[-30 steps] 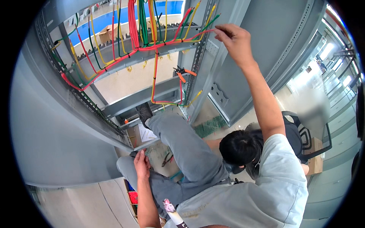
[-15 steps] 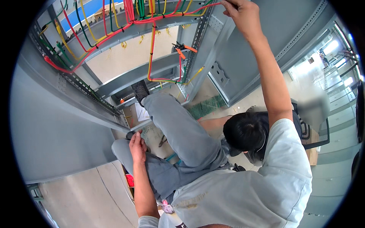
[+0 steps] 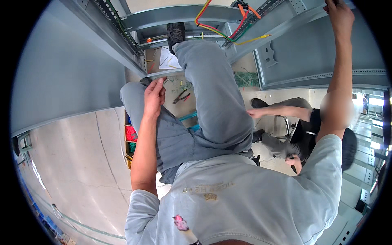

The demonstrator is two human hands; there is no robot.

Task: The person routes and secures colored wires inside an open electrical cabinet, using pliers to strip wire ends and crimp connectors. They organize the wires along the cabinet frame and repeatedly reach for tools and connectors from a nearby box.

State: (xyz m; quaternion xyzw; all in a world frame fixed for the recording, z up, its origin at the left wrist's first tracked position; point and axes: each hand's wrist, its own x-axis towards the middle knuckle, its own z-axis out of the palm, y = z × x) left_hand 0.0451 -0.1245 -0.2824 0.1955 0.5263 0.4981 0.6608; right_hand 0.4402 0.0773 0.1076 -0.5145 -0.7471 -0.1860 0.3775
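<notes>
My left hand (image 3: pixel 154 97) is raised above my left knee, its thumb and fingers closed in a pinch. A small shiny thing (image 3: pixel 166 80) shows at the fingertips, too small to name. My right arm reaches up to the far right, where my right hand (image 3: pixel 341 19) is at the edge of the grey cabinet frame (image 3: pixel 300 19). Its fingers are bent together at the picture's rim; what they hold, if anything, is hidden. Red, yellow and green wires (image 3: pixel 204 25) loop down inside the cabinet. An orange-handled tool (image 3: pixel 248 9) rests on the rail beside them.
Pliers (image 3: pixel 179 96) lie on the floor between my legs, near a paper sheet (image 3: pixel 166 59) and wire scraps. A divided box (image 3: pixel 131 134) with red and green small parts stands left of my thigh. A co-worker (image 3: pixel 300 136) crouches at my right, one hand (image 3: pixel 256 113) near my knee.
My view has tilted down, so the upper wire bundle has left the picture. My right hand now appears farther right. The co-worker's head has shifted right, and both their hands now show.
</notes>
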